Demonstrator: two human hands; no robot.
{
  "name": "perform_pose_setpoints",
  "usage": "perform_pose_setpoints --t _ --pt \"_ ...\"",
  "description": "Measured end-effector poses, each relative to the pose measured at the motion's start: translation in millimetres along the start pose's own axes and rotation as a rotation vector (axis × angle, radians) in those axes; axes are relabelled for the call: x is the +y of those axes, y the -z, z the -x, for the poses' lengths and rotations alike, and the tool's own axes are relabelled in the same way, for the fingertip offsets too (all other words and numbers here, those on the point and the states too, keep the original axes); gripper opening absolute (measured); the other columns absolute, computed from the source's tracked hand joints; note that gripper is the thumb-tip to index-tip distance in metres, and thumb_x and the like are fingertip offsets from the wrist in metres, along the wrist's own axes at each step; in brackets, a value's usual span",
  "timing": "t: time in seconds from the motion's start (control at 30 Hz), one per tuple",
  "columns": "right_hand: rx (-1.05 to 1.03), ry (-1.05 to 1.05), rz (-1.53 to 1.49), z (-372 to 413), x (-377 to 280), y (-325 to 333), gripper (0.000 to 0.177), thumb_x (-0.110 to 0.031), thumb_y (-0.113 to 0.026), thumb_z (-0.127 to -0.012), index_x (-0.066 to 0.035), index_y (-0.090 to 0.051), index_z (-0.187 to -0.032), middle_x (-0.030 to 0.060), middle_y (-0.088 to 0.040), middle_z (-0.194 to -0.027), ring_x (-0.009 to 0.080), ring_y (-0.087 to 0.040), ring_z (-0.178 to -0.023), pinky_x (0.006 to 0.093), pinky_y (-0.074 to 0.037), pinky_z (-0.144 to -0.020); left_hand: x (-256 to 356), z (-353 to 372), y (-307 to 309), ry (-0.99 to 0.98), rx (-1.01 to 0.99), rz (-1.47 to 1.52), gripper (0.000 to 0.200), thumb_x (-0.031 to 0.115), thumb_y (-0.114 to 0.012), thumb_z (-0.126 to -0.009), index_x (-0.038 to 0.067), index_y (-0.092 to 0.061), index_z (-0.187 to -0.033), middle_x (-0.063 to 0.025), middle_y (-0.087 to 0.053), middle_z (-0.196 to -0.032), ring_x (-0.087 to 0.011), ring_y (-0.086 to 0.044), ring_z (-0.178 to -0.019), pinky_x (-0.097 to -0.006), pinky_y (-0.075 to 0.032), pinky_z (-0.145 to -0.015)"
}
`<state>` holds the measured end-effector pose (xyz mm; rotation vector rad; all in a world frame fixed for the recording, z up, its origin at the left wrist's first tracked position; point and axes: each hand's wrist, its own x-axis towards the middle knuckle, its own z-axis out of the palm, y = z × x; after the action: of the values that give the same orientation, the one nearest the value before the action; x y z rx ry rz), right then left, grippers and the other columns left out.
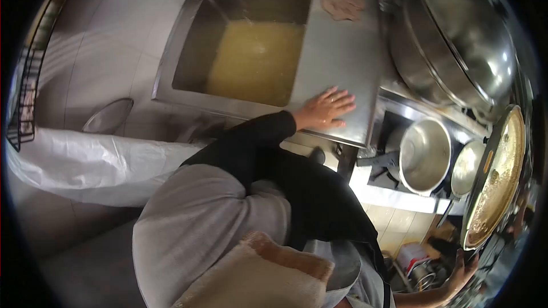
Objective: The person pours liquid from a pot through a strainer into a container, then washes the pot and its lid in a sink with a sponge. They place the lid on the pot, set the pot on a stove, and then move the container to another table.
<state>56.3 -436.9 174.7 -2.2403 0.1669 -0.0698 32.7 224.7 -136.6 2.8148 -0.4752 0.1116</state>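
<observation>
- Head view, risk first: the pan, on the far side of the pot from the sink, is tipped steeply and carried on one hand; a loose wrist or a slick hold could swing it into the pot or the steamer.
- Its inside glistens, so any liquid there might drip.
- If the inflow runs unchecked, the cloudy water could rise over the sink's rim.
- The left hand lies palm down on the counter just beside the sink, fingers spread, holding nothing; wet steel could let it slide.
- The right hand, well apart from the sink, seems closed on the pan's lower end; the finger wrap is partly hidden.
</observation>
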Motion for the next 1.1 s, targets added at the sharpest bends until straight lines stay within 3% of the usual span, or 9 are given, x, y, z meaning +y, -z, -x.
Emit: perform_pose_setpoints --t 0.17,0.27,0.37,0.43,0.5,0.57,0.83,0.9,1.1 --pt "-0.231 0.098 -0.022 12 -121 -144 0.047 -0.002 -0.068 -0.088 0.004 -0.052 -0.131 0.0059 -0.064 -0.118 0.0149 -0.058 -0.105 0.0271 -0.042 -0.094 -178 25 52 0.57 0.071 -0.03 0.062 0.046 -0.038 -0.103 0.014 -0.029 -0.155 -0.0108 -0.024 -0.162 -0.0308 -0.021 -0.15 -0.0504 -0.015 -0.121" --pt "-0.428 0.069 0.122 41 -209 -257 0.042 0.001 -0.07 -0.081 0.006 -0.057 -0.12 0.0043 -0.062 -0.102 0.0134 -0.054 -0.092 0.0267 -0.045 -0.084 -377 58 39 0.715 -0.09 0.205 0.036 0.031 -0.058 -0.084 0.002 -0.073 -0.097 -0.0254 -0.067 -0.108 -0.0417 -0.063 -0.106 -0.0482 -0.05 -0.089" --pt "-0.802 0.048 0.252 62 -304 -383 0.041 -0.022 -0.078 -0.084 0.003 -0.062 -0.112 0.0006 -0.061 -0.085 0.01 -0.051 -0.074 0.0274 -0.045 -0.066 -366 109 124 0.673 -0.104 0.009 0.028 0.027 -0.056 -0.081 0.006 -0.074 -0.077 -0.0219 -0.069 -0.083 -0.0341 -0.069 -0.083 -0.0466 -0.053 -0.076" --pt "-0.913 0.14 0.113 65 -307 -472 0.036 -0.028 -0.076 -0.086 0.002 -0.065 -0.102 -0.0003 -0.057 -0.075 0.0096 -0.047 -0.066 0.0284 -0.042 -0.059 -330 155 95 1.196 0.376 1.337 0.03 0.029 -0.052 -0.092 0.008 -0.073 -0.09 -0.0069 -0.071 -0.079 -0.0214 -0.067 -0.075 -0.0358 -0.05 -0.06" --pt "-1.026 0.11 0.098 64 -315 -565 0.036 -0.032 -0.074 -0.087 0.002 -0.065 -0.095 0.0014 -0.054 -0.069 0.0116 -0.046 -0.066 0.0314 -0.041 -0.06 -289 189 97 0.99 -0.281 1.488 0.047 0.043 -0.048 -0.1 0.002 -0.064 -0.117 -0.0115 -0.07 -0.103 -0.0208 -0.066 -0.081 -0.0324 -0.054 -0.073" --pt "-1.014 0.244 -0.003 78 -321 -660 0.032 -0.026 -0.071 -0.085 0.005 -0.064 -0.089 0.0089 -0.063 -0.071 0.0218 -0.06 -0.066 0.0389 -0.047 -0.062 -205 190 138 0.828 -0.025 2.144 0.047 0.049 -0.052 -0.099 0.005 -0.063 -0.113 -0.0106 -0.069 -0.107 -0.0194 -0.065 -0.089 -0.0318 -0.052 -0.081" --pt "-0.631 0.743 -0.283 152 -315 -825 0.034 -0.018 -0.066 -0.084 0.006 -0.066 -0.107 0.0244 -0.071 -0.095 0.0353 -0.07 -0.097 0.0419 -0.053 -0.084 -270 159 107 1.21 0.554 2.172 0.027 0.037 -0.059 -0.1 0.01 -0.057 -0.102 -0.0053 -0.066 -0.087 -0.0191 -0.065 -0.082 -0.0338 -0.052 -0.074" --pt "-1.467 0.601 0.158 102 -383 -781 0.032 -0.015 -0.061 -0.089 0.004 -0.061 -0.113 0.0195 -0.071 -0.098 0.0275 -0.069 -0.092 0.0384 -0.054 -0.082 -290 178 100 1.339 0.733 2.06 0.025 0.036 -0.057 -0.101 0.011 -0.056 -0.096 -0.0028 -0.06 -0.074 -0.0186 -0.059 -0.062 -0.0334 -0.049 -0.057" --pt "-1.342 -0.63 -0.912 -3 -480 -973 0.017 -0.011 -0.054 -0.098 -0.002 -0.064 -0.107 0.0109 -0.066 -0.094 0.0198 -0.065 -0.081 0.0334 -0.056 -0.078 -274 231 75 1.465 0.51 2.198 0.028 0.036 -0.058 -0.101 0.016 -0.049 -0.085 0.0058 -0.044 -0.063 -0.004 -0.038 -0.048 -0.0206 -0.034 -0.041"
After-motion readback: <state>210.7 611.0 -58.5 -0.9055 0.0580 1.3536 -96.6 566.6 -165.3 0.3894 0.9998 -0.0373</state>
